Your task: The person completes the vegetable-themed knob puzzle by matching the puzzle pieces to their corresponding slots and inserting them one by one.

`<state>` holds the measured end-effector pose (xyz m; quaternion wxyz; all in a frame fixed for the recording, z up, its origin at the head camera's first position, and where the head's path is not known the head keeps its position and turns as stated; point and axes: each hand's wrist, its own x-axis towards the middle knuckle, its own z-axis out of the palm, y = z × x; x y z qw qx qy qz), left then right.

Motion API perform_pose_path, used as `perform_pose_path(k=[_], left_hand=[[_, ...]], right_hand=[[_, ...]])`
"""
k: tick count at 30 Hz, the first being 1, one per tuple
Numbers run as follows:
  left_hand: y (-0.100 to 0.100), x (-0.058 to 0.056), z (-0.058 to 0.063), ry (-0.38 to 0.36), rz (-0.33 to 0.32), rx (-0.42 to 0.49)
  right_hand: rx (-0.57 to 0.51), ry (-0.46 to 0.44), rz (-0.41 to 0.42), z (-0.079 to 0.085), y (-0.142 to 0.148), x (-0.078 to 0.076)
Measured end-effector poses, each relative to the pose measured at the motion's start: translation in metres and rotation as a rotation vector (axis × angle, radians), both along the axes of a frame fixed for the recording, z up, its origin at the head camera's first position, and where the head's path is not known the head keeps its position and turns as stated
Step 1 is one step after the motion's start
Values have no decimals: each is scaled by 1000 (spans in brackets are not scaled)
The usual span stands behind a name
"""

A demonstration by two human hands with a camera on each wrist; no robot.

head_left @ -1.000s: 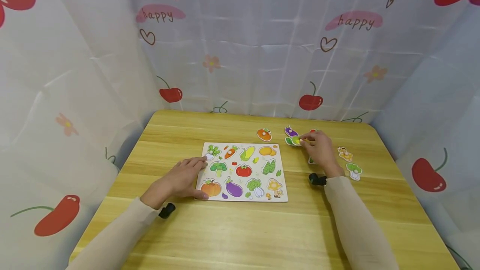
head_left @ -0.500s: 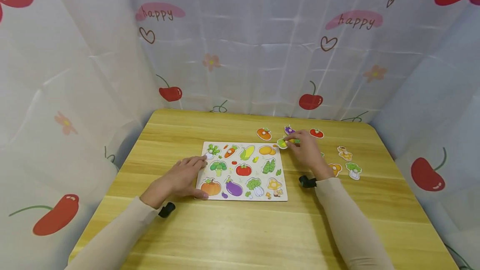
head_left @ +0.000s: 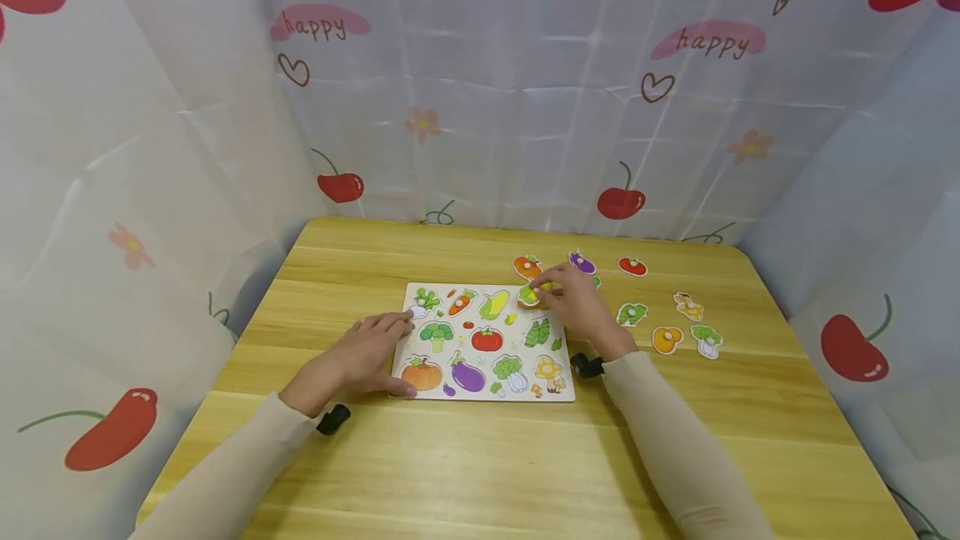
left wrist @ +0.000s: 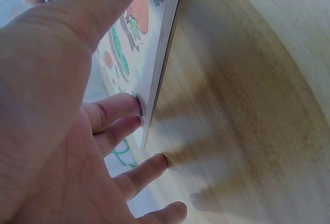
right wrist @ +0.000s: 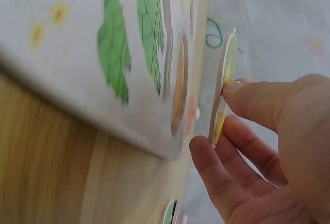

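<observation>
Board (head_left: 483,362) recesses (head_left: 422,376): vegetable pictures (head_left: 468,376) | left fingers (left wrist: 116,108): loosely spread, touching board | right fingers (right wrist: 209,167): pinching yellow-green piece (right wrist: 229,62) over board

Hands (head_left: 365,354) (head_left: 576,300) partly hide the puzzle board (head_left: 513,342); the head view's bottom edge crops both sleeves (head_left: 232,473) (head_left: 678,444).

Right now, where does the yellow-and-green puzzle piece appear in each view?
Head: the yellow-and-green puzzle piece is just right of centre, held by the right hand over the far right part of the vegetable board.
Left wrist: not visible.
Right wrist: right of centre, nearly edge-on.
Shared landmark: the vegetable board, below centre in head, upper middle in left wrist, upper left in right wrist.
</observation>
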<state>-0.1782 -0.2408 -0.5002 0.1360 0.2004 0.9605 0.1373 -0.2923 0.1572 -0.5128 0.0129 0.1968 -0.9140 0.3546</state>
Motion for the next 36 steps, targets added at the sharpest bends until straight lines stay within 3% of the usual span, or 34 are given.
perform_pose_path(k=[10,21,36], left_hand=[[-1,1,0,-4,1,6],[-1,1,-2,10,-16,9],[0,2,0,1,-11,10]], right_hand=[[29,31,120,-5,-25,-3],[124,16,149,-9,-47,-1],[140,1,161,-15,-63,-3]])
